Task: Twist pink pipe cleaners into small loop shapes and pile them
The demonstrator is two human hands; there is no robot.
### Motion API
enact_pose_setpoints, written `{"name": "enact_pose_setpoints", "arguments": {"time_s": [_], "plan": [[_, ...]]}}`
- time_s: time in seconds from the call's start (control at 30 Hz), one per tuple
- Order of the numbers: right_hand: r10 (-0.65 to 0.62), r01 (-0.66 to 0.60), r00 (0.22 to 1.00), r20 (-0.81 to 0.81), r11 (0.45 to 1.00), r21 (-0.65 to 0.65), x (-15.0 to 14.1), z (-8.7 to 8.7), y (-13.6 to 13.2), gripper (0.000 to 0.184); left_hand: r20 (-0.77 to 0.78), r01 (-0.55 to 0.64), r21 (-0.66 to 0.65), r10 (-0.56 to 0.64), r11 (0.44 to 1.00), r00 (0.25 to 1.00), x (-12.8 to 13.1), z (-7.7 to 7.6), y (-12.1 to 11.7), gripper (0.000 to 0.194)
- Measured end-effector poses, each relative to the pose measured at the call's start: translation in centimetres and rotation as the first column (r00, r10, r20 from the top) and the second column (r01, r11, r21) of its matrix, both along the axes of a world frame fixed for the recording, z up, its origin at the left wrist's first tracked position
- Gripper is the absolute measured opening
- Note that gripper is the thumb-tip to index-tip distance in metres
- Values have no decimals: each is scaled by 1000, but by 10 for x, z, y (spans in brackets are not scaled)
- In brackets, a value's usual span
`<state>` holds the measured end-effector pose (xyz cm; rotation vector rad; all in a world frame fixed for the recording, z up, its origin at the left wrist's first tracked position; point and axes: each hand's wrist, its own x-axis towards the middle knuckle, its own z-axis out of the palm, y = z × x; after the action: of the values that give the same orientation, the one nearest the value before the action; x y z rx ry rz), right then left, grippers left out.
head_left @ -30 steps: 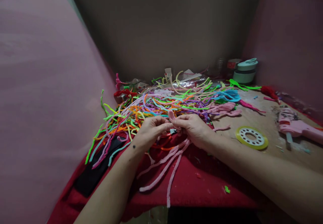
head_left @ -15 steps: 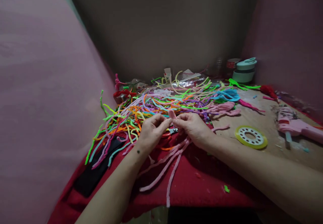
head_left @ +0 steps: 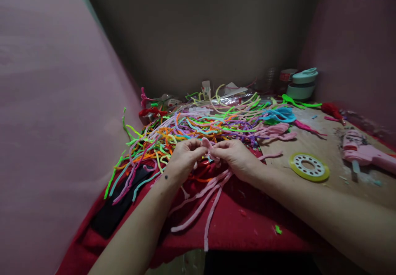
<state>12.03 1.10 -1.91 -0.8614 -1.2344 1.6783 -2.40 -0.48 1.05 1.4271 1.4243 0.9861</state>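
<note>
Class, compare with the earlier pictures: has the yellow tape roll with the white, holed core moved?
No: the tape roll keeps its place on the brown board, left of the pink plastic glue gun; only the whole view shifts.

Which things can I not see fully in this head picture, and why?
In the head view:
Pink strip: gripped part hidden by left hand and right hand.
Pink tool: end cut off by right edge.
White label: print too small to read.
Black item: partly covered by coloured strips.
</note>
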Motion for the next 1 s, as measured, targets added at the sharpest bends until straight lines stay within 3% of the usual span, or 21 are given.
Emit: {"name": "enact_pose_setpoints", "arguments": {"time_s": [0.2, 0.4, 0.53, 0.7, 1.0], "plan": [[-79, 70, 990, 120, 995, 74, -4, -1, -4, 26, 16, -32, -49, 33, 998, 999, 10, -4, -1, 9], [-118, 103, 978, 172, 990, 94, -3, -2, -4, 21, 240, 21, -104, 5, 994, 971, 13, -9, -2, 8], [-125, 105, 973, 193, 988, 110, -4, -2, -4, 18, 300, 57, -121, -18, 991, 954, 10, -14, 0, 8], [-132, 106, 973, 191, 984, 140, -8, -7, -4, 17, 389, 17, -132, 36, 991, 920, 13, -19, 2, 9], [-191, 138, 948, 253, 967, 213, -7, -7, -3, 23, 325, -7, -113, 44, 994, 945, 14, -14, -1, 11]]}}
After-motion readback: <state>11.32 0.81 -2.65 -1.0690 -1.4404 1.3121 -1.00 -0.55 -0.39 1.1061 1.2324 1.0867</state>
